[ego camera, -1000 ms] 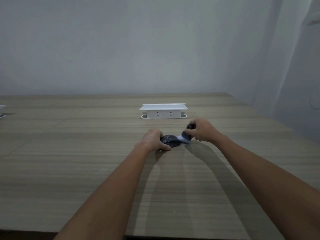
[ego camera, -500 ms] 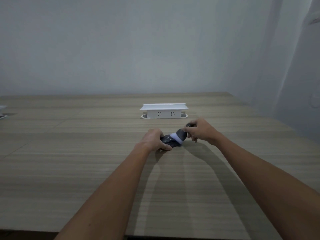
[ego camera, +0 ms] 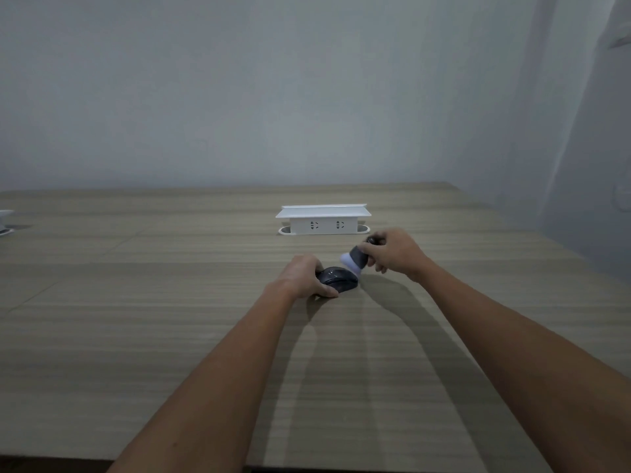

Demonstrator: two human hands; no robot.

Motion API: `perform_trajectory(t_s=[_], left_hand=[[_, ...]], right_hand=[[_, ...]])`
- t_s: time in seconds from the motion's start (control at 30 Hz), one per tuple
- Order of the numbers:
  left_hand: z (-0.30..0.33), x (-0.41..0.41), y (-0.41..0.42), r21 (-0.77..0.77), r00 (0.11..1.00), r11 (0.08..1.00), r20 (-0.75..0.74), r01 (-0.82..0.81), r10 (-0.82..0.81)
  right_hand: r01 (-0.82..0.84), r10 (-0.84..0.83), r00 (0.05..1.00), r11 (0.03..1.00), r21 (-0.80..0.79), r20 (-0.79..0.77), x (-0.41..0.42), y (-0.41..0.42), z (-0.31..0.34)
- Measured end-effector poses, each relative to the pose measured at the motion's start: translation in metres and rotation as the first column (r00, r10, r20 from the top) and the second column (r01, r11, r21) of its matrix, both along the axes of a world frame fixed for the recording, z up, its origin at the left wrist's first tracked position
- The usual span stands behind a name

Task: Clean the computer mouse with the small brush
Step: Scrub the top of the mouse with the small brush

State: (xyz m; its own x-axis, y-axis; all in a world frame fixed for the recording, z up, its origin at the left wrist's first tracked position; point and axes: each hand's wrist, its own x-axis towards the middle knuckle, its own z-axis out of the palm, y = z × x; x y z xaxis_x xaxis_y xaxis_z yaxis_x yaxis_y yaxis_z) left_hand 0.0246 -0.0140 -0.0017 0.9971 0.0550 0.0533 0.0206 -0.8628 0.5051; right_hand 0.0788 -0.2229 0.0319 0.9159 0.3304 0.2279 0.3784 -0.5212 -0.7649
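A dark computer mouse (ego camera: 339,279) lies on the wooden table (ego camera: 170,302), a little beyond the middle. My left hand (ego camera: 304,276) grips its left side and holds it flat on the wood. My right hand (ego camera: 392,252) holds a small dark brush (ego camera: 355,259) with pale bristles at its tip. The brush is tilted down to the left, its bristles just above the mouse's far right end. I cannot tell whether the bristles touch the mouse.
A white socket box (ego camera: 322,220) with a raised lid stands just behind my hands. A white object (ego camera: 5,221) shows at the table's far left edge. Grey walls close the back and the right side. The table's near edge runs along the bottom.
My right hand has lifted the brush up and to the right, off the top of the mouse. The left hand and the mouse have stayed in place.
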Motion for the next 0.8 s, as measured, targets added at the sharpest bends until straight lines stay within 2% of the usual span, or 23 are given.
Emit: perform_trajectory(t_s=[0.07, 0.2, 0.33, 0.5, 0.63, 0.77, 0.8], left_hand=[[0.001, 0.000, 0.001, 0.004, 1.000, 1.000, -0.005, 0.006, -0.006], [0.002, 0.001, 0.001, -0.002, 1.000, 1.000, -0.015, 0.010, -0.010], [0.003, 0.002, 0.003, 0.007, 0.999, 1.000, -0.034, 0.016, -0.016], [0.004, 0.003, 0.001, 0.017, 0.999, 1.000, -0.036, 0.010, -0.009], [0.001, 0.002, 0.002, 0.007, 1.000, 1.000, -0.017, 0.008, -0.008], [0.000, 0.001, 0.002, 0.004, 1.000, 1.000, -0.006, 0.008, -0.008], [0.000, 0.001, 0.002, 0.000, 1.000, 1.000, -0.005, 0.008, -0.008]], right_hand=[[-0.044, 0.045, 0.998, 0.999, 0.022, -0.051, -0.002, 0.004, 0.001], [0.030, -0.035, 0.999, 0.989, -0.145, -0.032, 0.005, 0.003, 0.000], [-0.063, 0.064, 0.996, 0.998, 0.025, -0.055, 0.000, 0.006, 0.003], [-0.009, 0.005, 0.999, 0.992, -0.126, -0.035, 0.003, 0.004, 0.003], [-0.096, 0.098, 0.993, 0.995, 0.029, -0.073, -0.001, 0.002, 0.005], [-0.026, 0.021, 0.999, 0.993, -0.112, -0.049, 0.002, -0.004, 0.000], [-0.010, 0.007, 1.000, 0.996, -0.092, -0.030, 0.002, -0.005, 0.000]])
